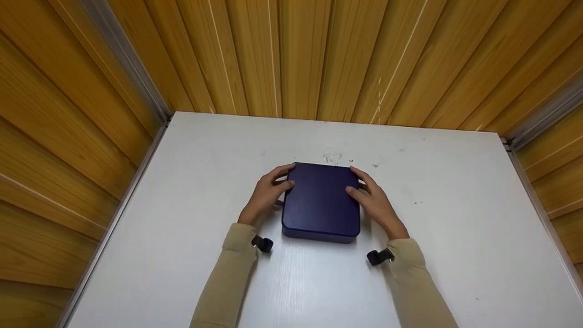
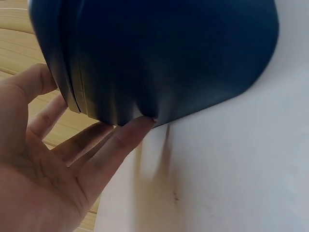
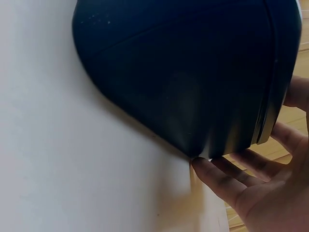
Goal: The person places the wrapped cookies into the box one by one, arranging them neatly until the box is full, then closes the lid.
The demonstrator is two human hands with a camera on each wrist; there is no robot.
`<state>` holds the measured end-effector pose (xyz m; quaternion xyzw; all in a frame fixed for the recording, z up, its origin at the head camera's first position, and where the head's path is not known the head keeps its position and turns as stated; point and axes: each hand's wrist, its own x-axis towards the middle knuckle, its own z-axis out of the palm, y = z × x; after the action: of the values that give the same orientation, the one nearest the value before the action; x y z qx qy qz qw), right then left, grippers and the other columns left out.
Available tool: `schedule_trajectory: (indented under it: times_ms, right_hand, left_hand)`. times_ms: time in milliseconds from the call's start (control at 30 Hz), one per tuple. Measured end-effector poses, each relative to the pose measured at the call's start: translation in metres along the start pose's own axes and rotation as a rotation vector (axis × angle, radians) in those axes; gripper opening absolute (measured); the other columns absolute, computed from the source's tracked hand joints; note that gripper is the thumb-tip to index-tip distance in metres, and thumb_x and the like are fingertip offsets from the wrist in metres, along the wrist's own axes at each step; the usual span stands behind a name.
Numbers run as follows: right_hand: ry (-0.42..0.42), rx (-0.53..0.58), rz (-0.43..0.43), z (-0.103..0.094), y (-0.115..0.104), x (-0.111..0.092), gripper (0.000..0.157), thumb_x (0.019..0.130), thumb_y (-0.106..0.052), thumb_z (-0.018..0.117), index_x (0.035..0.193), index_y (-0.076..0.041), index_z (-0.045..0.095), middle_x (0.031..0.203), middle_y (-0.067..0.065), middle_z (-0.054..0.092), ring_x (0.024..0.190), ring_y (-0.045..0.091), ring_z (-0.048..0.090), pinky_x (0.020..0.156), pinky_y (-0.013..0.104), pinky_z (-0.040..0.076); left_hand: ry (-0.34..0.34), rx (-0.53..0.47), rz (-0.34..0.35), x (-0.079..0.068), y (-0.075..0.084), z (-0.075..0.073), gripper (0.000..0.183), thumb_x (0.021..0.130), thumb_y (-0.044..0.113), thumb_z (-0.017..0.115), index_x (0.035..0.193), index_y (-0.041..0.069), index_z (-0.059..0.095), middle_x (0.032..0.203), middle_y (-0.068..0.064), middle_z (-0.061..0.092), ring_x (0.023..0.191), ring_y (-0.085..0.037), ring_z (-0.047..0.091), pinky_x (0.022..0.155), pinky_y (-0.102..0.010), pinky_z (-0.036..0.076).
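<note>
A dark blue rectangular box (image 1: 321, 198) with rounded corners sits near the middle of the white table (image 1: 196, 205). My left hand (image 1: 266, 193) grips its left side, the thumb at the top edge and a finger reaching the far left corner. On the opposite side my right hand (image 1: 375, 202) holds it likewise. In the left wrist view, fingertips of the left hand (image 2: 58, 169) touch the box wall (image 2: 169, 58) near its bottom edge. A seam runs round the box close to its top in both wrist views. The right wrist view shows the right hand (image 3: 263, 186) with fingertips at the lower edge.
Yellow wood-look panels (image 1: 300, 59) rise behind the table and on both sides. A metal frame strip (image 1: 123, 200) runs along the left table edge. Dark smudges (image 1: 332, 158) mark the tabletop beyond the box. Small black cameras (image 1: 263, 244) are fixed at both wrists.
</note>
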<state>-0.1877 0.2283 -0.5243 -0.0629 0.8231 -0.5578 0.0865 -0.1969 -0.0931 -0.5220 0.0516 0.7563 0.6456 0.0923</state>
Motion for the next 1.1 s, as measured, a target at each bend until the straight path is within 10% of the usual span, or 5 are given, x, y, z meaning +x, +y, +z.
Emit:
schedule_trajectory:
  times_ms: [333,567,1100]
  right_hand:
    - [-0.002,0.026,0.005,0.0008,0.0,0.0007,0.068,0.106,-0.035,0.068,0.167,-0.026,0.038,0.168,0.018,0.034,0.151,0.045,0.035,0.121,0.059,0.033]
    - [-0.009,0.035,0.02,0.0019,-0.0008,-0.0002,0.069,0.106,-0.037,0.067,0.167,-0.027,0.037,0.168,0.018,0.032,0.153,0.045,0.032,0.121,0.061,0.032]
    - [0.012,0.071,0.036,0.0028,0.0014,0.001,0.066,0.106,-0.034,0.068,0.166,-0.028,0.041,0.171,0.008,0.032,0.153,0.041,0.034,0.121,0.056,0.034]
  left_hand:
    - [0.004,-0.016,-0.008,0.0023,-0.002,-0.0012,0.051,0.1,0.022,0.071,0.149,0.03,0.063,0.153,-0.01,0.056,0.133,-0.035,0.06,0.066,-0.05,0.065]
    - [-0.01,0.014,0.037,0.003,-0.0038,-0.003,0.053,0.1,0.021,0.071,0.151,0.025,0.062,0.151,-0.013,0.057,0.133,-0.038,0.06,0.1,-0.051,0.057]
    - [0.044,0.023,0.026,0.0048,-0.0029,0.0028,0.049,0.099,0.019,0.072,0.147,0.024,0.067,0.146,-0.013,0.062,0.131,-0.039,0.062,0.095,-0.055,0.058]
